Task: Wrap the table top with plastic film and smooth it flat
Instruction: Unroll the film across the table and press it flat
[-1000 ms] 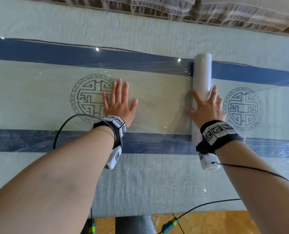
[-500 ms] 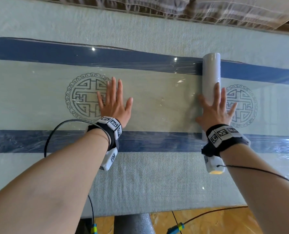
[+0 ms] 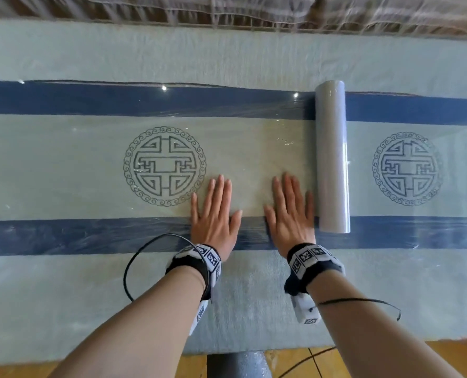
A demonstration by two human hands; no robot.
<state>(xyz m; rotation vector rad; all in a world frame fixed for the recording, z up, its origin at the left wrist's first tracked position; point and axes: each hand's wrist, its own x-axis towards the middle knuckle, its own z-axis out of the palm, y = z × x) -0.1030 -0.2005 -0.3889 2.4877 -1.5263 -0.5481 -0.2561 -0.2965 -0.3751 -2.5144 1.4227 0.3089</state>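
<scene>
The table top [image 3: 226,55] wears a pale green cloth with two blue stripes and round emblems. Clear plastic film [image 3: 76,165] lies over its middle band from the left edge to the roll of film [image 3: 331,156], which lies crosswise at centre right. My left hand [image 3: 216,216] rests flat on the film, fingers straight, just right of the left emblem [image 3: 164,166]. My right hand [image 3: 291,215] lies flat on the film too, its outer edge close beside the roll's near end. Both palms straddle the near blue stripe.
A second emblem [image 3: 408,169] sits uncovered right of the roll. Draped fabric [image 3: 226,12] runs along the table's far edge. Below the near edge are a wooden floor [image 3: 445,356], a grey post [image 3: 237,365] and black cables [image 3: 308,361]. Marker bands ring both wrists.
My right hand came off the roll and now lies flat on the film left of it. My left hand slid right, away from the left emblem, and nearer me. The roll lies alone.
</scene>
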